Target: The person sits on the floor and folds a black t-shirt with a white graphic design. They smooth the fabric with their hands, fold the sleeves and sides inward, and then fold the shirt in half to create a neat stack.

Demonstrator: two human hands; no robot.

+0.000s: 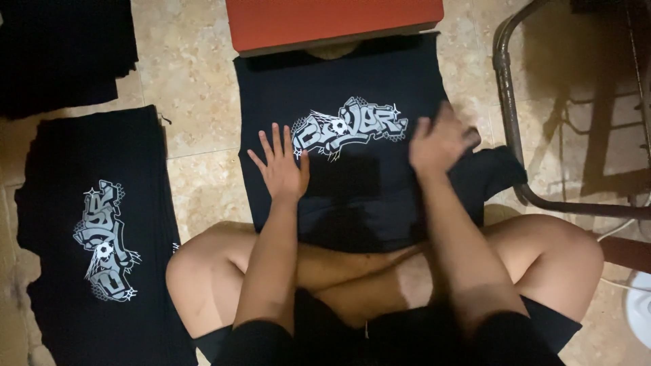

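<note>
The left hand (281, 166) lies flat and open on the black shirt (352, 196), and the right hand (441, 144) grips its sleeve (498, 173) below the red board (332, 20).

Left hand (281, 166): flat, palm down, fingers spread and pointing to 12 o'clock, forearm running back toward 6. Right hand (439, 141): motion-blurred, fingers curled loosely, knuckles up, forearm angled back to 5 o'clock. Hands apart, roughly level. Legs crossed, knees bare at 8 and 4 o'clock.
</note>
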